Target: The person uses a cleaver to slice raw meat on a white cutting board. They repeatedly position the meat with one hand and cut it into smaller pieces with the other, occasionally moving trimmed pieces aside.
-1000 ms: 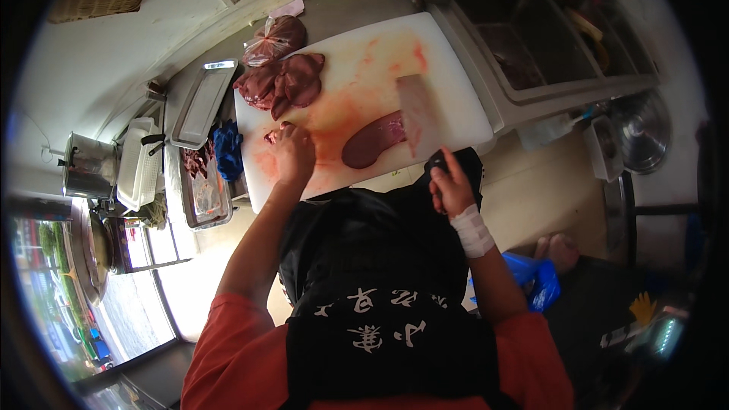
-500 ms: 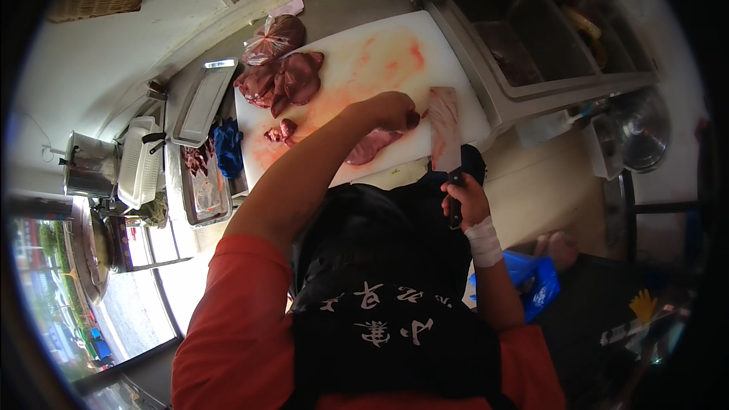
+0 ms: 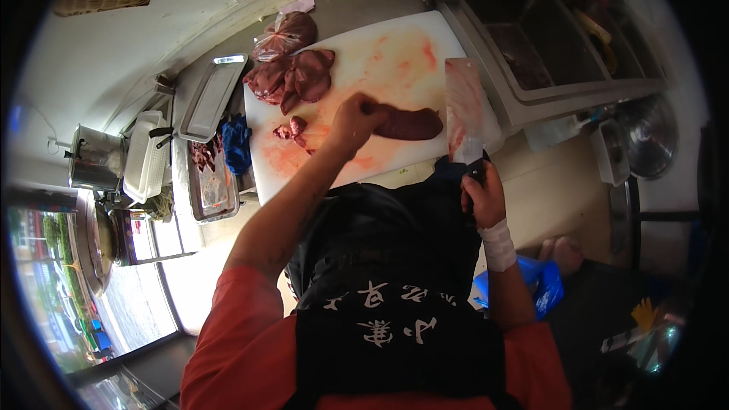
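On the white cutting board (image 3: 372,68) lies a long, dark piece of liver (image 3: 414,124). My left hand (image 3: 355,123) pinches its left end between thumb and fingers. My right hand (image 3: 484,196), its wrist wrapped in white bandage, grips the black handle of a cleaver (image 3: 464,102). The broad, blood-smeared blade points away from me at the board's right edge, just right of the liver and apart from it. Farther left on the board sit a heap of liver (image 3: 292,78) and some small red scraps (image 3: 291,131). Behind the heap is liver in a clear plastic bag (image 3: 288,33).
A metal sink (image 3: 524,95) adjoins the board's right side. Left of the board are an upright-rimmed metal tray (image 3: 211,102), a second tray (image 3: 199,209) holding dark meat scraps, a blue cloth (image 3: 236,144) and a white plastic basket (image 3: 146,159). A blue plastic bag (image 3: 541,285) sits low at right.
My left hand has moved left and turned; the liver, mostly covered before, now lies stretched out to its right. The cleaver has shifted slightly right and away from me.
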Available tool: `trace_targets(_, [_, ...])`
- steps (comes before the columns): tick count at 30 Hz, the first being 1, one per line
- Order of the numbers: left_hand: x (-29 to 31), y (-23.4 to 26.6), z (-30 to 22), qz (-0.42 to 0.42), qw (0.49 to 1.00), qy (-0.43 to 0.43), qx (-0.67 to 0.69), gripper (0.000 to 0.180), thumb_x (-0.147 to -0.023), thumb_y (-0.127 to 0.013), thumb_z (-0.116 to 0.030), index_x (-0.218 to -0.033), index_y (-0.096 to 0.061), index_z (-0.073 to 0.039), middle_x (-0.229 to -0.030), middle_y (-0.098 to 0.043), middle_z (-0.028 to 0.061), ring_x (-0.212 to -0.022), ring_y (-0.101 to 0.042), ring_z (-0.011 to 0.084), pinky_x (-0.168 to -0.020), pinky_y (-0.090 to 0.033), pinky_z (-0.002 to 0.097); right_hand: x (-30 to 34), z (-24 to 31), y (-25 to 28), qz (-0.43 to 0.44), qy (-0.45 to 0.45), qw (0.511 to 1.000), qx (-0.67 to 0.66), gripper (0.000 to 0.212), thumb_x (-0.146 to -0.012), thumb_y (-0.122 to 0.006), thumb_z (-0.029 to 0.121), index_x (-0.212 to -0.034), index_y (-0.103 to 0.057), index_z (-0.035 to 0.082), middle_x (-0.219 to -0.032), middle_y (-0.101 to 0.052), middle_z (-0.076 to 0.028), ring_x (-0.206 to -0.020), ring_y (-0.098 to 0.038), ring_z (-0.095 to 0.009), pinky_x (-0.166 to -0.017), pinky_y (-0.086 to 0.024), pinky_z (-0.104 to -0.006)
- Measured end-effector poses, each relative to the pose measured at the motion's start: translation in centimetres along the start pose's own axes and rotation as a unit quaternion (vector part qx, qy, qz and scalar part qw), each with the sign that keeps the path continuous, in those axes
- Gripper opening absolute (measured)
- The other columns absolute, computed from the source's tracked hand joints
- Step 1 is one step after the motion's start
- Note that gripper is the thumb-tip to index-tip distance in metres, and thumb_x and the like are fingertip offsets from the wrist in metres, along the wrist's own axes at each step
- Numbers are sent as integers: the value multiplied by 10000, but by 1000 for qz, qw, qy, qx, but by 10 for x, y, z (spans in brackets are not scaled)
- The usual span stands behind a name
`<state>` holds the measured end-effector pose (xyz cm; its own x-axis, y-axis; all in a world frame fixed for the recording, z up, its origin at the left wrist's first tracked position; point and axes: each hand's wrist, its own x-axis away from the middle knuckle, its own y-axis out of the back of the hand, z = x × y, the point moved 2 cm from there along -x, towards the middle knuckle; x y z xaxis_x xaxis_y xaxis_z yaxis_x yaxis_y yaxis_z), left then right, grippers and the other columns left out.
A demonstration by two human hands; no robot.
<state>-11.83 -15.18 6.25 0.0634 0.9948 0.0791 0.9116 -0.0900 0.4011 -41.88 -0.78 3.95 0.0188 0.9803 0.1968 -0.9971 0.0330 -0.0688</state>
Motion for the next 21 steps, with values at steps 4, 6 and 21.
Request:
trace_targets(4, [32, -8, 62, -106, 992, -5, -66, 235, -839, -722, -63, -1045, -658, 29, -931, -705, 175, -846, -691, 277, -781, -562, 394, 8, -4, -11, 66, -8, 998, 18, 371, -1045, -583, 144, -1377, -470, 23, -907, -597, -47, -601, -556, -104, -521, -476, -260])
trace_targets(6, [38, -3, 76, -147, 983, -33, -103, 237, -832, -686, -27, -1061, -649, 21, -986, -691, 194, -880, -679, 336, -806, -552, 423, 16, -14, -18, 86, -36, 995, 37, 477, -1043, -581, 130, -1474, -411, 15, -920, -598, -59, -579, -557, -118, -514, -476, -265])
trace_targets(21, [69, -8, 73, 43, 898, -262, -350, 700, -959, -709, -345, -1526, -487, -2, -1679, -368, 186, -1557, -336, 363, -1255, -297, 507, -13, -32, -60, 101, -95, 987, 84, 750, -1061, -567, 150, -1706, -187, 198, -784, -606, -18, -514, -524, -100, -490, -463, -270])
